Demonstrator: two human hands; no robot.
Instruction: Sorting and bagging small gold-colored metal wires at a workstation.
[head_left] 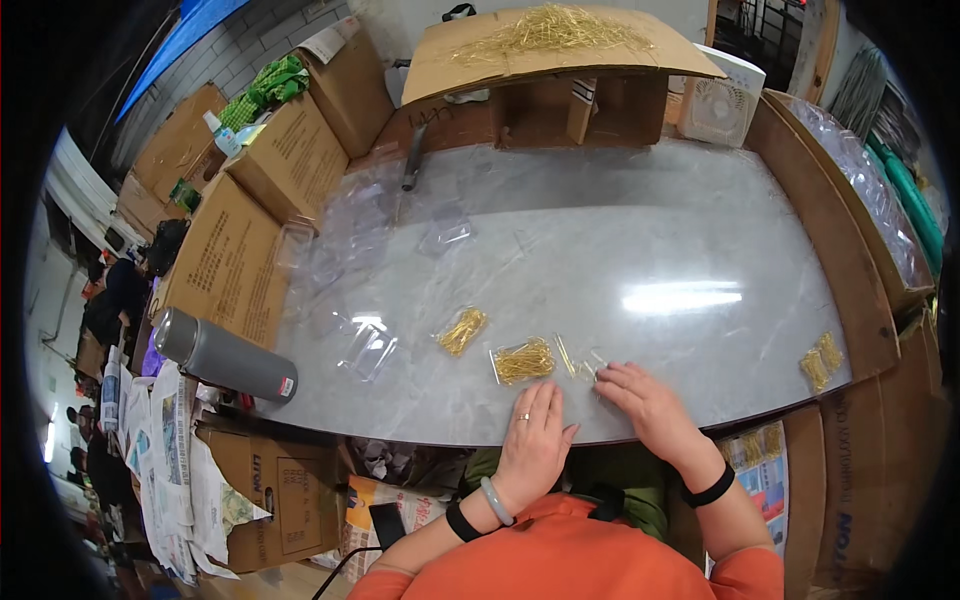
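My left hand [537, 430] lies with its fingers stretched out near the table's front edge, fingertips beside a small clear box of thin gold-coloured wire pins [524, 361]. To its right, my right hand [648, 408] rests on the grey tabletop [600, 240], fingers extended and nothing visible in them. Between the box and my right fingertips lie a few loose gold-coloured pins [565, 356]. A second bundle of the pins [462, 331] is farther left. Two more small bundles [820, 362] sit by the right edge of the table.
Empty clear plastic boxes [368, 347] are scattered at the left. A grey bottle [226, 355] lies along the left front edge. Cardboard walls [835, 225] border the table. At the back, a cardboard sheet [440, 65] bears a gold-coloured heap [555, 32], near a white fan [718, 108].
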